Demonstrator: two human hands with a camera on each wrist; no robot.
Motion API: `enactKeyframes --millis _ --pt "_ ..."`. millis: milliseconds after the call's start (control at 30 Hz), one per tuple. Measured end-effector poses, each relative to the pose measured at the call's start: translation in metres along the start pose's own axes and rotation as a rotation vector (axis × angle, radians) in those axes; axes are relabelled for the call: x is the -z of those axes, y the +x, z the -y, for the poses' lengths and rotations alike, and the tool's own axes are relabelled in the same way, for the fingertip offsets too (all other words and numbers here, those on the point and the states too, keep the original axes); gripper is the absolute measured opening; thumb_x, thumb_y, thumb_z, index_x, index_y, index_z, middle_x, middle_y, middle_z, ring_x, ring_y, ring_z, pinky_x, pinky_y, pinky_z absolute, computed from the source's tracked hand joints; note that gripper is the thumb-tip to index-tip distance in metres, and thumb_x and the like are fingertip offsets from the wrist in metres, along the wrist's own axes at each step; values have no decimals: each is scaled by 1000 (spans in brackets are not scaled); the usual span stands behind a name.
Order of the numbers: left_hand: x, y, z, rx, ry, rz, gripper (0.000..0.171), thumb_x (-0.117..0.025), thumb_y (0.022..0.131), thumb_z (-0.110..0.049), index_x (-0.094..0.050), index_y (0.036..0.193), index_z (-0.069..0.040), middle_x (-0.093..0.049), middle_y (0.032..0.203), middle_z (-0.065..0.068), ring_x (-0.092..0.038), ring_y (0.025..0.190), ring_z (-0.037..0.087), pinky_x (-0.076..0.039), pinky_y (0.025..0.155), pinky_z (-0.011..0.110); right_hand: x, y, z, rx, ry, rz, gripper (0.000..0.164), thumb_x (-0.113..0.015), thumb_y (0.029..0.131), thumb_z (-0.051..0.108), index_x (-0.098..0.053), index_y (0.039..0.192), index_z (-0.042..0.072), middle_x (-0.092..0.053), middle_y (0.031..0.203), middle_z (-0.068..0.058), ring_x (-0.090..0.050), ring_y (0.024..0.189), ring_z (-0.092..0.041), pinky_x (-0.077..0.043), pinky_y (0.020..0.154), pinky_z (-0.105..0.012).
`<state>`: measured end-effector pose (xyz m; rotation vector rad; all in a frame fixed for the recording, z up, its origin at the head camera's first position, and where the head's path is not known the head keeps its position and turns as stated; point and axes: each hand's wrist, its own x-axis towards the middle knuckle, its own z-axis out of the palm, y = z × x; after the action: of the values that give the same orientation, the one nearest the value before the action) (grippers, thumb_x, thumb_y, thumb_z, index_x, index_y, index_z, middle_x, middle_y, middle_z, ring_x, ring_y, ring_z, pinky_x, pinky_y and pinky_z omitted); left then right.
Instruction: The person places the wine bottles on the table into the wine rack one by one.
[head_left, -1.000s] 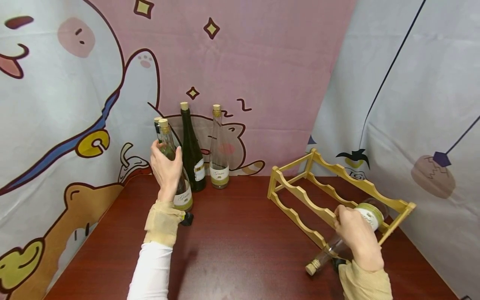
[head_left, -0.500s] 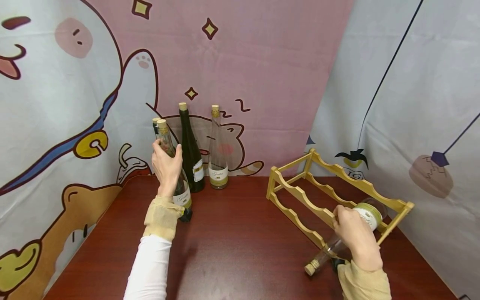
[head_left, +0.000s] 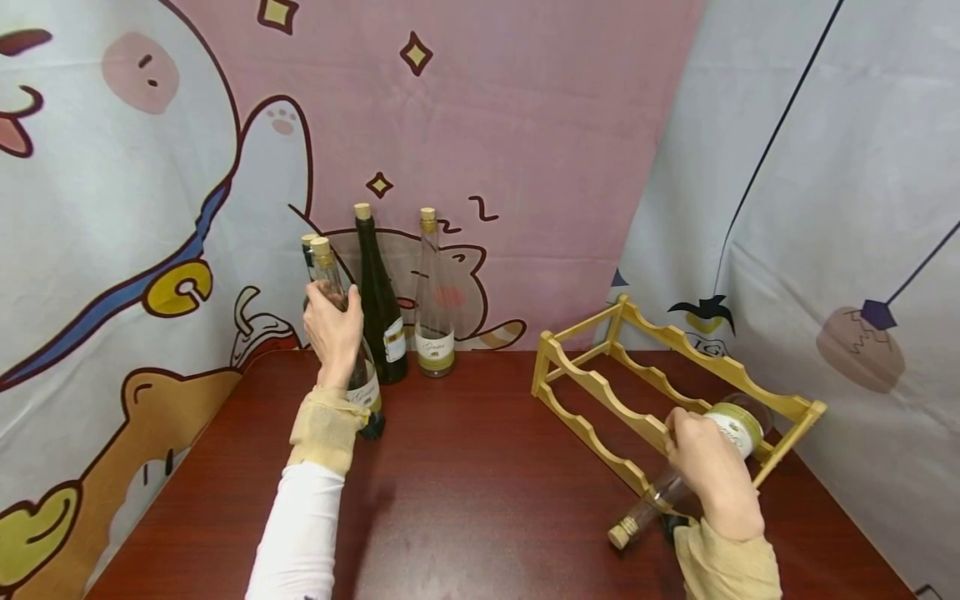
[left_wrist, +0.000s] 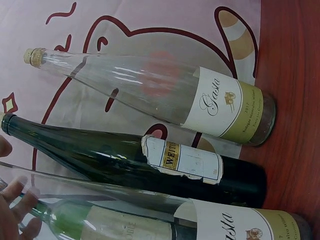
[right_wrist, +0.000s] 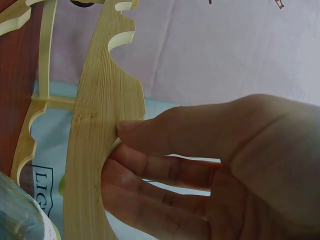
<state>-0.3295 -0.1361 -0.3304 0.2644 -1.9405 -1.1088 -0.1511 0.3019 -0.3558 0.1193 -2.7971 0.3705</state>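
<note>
At the table's left, my left hand (head_left: 335, 333) grips the neck of an upright corked clear glass bottle (head_left: 363, 387); its fingertips show by the glass in the left wrist view. Seen through that bottle is a green bottle (left_wrist: 70, 220) with a pale label. My right hand (head_left: 708, 467) pinches the upper front rail (right_wrist: 90, 140) of a wooden wine rack (head_left: 592, 383), thumb on one side and fingers on the other. Another corked clear bottle (head_left: 735, 429) lies in the rack's lower tier, its neck sticking out at the front. The hand hides its middle.
A dark green corked bottle (head_left: 380, 300) and a clear corked bottle (head_left: 437, 350) stand at the back of the red-brown table (head_left: 465, 483). A cartoon-print cloth (head_left: 525, 167) hangs right behind the table. The rack stands at the right, near the cloth.
My left hand has shifted very slightly towards the bottle it holds. The head view has turned a little to the right. The right hand and the rack look still.
</note>
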Motion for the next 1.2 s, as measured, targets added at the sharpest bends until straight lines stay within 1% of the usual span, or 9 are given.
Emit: enactKeyframes --millis 100,233,333,467,600,733,867,1033,1200 --pt "-2 1 1 -3 -7 -11 33 -58 92 -29 -50 106 -1 -59 79 16 -57 77 41 -43 74 49 0 0 0 5 -1 -7 8 -62 76 -4 -55 77 0 -59 68 -10 -54 61 -21 -44 54 -40" --pt "-4 2 1 -9 -26 -22 26 -56 93 -25 -47 97 -1 -51 74 13 -53 72 41 -40 71 47 -1 0 -1 7 -1 -4 7 -62 76 -4 -55 77 -1 -59 68 -10 -54 61 -21 -44 55 -40" --pt "-4 2 1 -9 -40 -21 24 -55 92 -24 -47 96 -1 -52 75 13 -53 73 40 -40 71 46 -1 1 -1 4 -2 0 7 -62 76 -4 -56 78 -1 -60 69 -11 -54 62 -21 -44 55 -40" --pt "-5 2 1 0 -42 -14 21 -54 93 -22 -45 95 -3 -51 75 11 -52 70 36 -38 67 40 0 1 -1 5 -2 -2 7 -62 76 -4 -56 78 -1 -60 69 -11 -55 62 -22 -45 55 -41" --pt "-4 2 1 2 -49 -13 19 -54 93 -20 -44 93 -4 -50 74 10 -50 68 34 -34 64 35 0 0 0 6 -2 -2 6 -62 76 -3 -56 78 -1 -59 68 -11 -53 60 -20 -44 54 -39" --pt "-3 3 1 -5 -65 -36 19 -55 92 -18 -44 92 -3 -52 75 12 -52 69 35 -34 64 34 0 1 0 8 1 1 6 -61 76 -4 -55 77 -2 -58 67 -11 -51 59 -19 -42 52 -37" --pt "-2 4 2 -8 -83 -53 19 -54 91 -18 -44 92 -2 -53 75 12 -52 70 35 -34 64 33 1 1 1 7 -3 -5 7 -61 76 -4 -54 77 -1 -58 67 -11 -51 59 -20 -42 52 -38" --pt "1 2 2 0 -138 -57 19 -54 91 -17 -43 92 -1 -51 74 9 -50 69 29 -34 64 29 2 1 2 -4 -9 0 6 -60 76 -3 -54 76 -1 -58 68 -11 -52 59 -21 -42 52 -39" --pt "5 -2 -2 3 -178 -87 22 -55 91 -18 -45 94 1 -49 73 4 -47 68 23 -33 65 26 1 1 2 -5 -10 0 6 -61 76 -3 -55 77 -1 -59 68 -12 -53 59 -21 -42 53 -39"
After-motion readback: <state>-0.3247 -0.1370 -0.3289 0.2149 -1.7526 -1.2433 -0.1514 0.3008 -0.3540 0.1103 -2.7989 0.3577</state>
